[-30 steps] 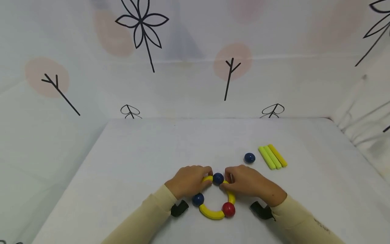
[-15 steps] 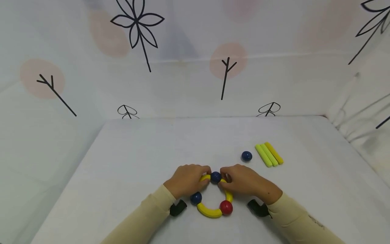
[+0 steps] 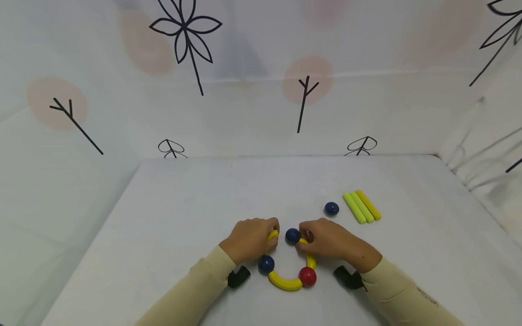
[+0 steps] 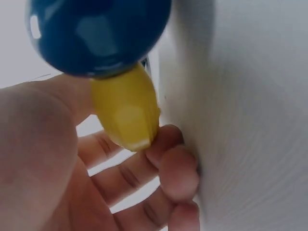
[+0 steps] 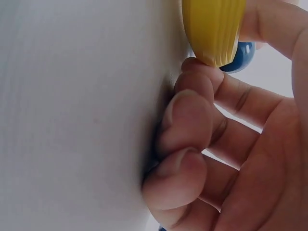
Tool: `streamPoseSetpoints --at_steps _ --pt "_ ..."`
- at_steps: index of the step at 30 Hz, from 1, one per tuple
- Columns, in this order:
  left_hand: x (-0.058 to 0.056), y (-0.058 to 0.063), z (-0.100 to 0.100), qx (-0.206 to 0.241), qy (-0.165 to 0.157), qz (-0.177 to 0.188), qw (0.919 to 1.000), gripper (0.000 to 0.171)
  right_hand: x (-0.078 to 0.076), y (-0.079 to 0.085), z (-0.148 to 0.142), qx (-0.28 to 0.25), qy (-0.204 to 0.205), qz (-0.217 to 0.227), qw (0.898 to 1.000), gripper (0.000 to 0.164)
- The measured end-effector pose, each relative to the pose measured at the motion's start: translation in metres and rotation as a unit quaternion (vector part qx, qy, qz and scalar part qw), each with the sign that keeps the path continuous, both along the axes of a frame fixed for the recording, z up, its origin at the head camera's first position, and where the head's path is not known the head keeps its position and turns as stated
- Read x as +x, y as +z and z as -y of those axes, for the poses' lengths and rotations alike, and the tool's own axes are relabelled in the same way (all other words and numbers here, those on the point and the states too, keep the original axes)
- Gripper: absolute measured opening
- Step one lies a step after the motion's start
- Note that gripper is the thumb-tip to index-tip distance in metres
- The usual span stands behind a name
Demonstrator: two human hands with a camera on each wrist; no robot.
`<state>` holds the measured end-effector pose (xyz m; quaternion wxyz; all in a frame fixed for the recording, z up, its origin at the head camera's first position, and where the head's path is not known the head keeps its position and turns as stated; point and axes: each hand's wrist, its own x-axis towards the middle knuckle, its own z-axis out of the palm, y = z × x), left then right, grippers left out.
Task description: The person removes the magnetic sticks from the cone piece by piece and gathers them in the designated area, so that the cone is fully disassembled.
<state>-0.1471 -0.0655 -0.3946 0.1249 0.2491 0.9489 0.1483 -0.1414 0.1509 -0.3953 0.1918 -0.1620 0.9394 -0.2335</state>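
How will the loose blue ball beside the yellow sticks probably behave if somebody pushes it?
The blue ball would probably roll, since it looks round and sits on a flat table. It may be slippery, as its surface shines. Pushed right, it might bump the yellow sticks close by.

L sleeve, R sleeve pale beige; dk mark on R; blk L wrist cam, R wrist cam.
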Motion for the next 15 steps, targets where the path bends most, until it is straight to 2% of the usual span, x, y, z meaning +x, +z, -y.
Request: streamPoseSetpoints --at_steps 7,15 --pt "-0.005 0.003 0.003 -0.017 0.035 -0.021 0.9990 0.014 -0.003 0.003 -0.009 0.031 -0.021 0.010 0.999 0.019" --pt "-0.008 0.004 0.006 -0.036 0.053 -0.028 0.9976 0.021 -0.003 0.005 -0.014 0.038 -0.022 0.011 0.999 0.024"
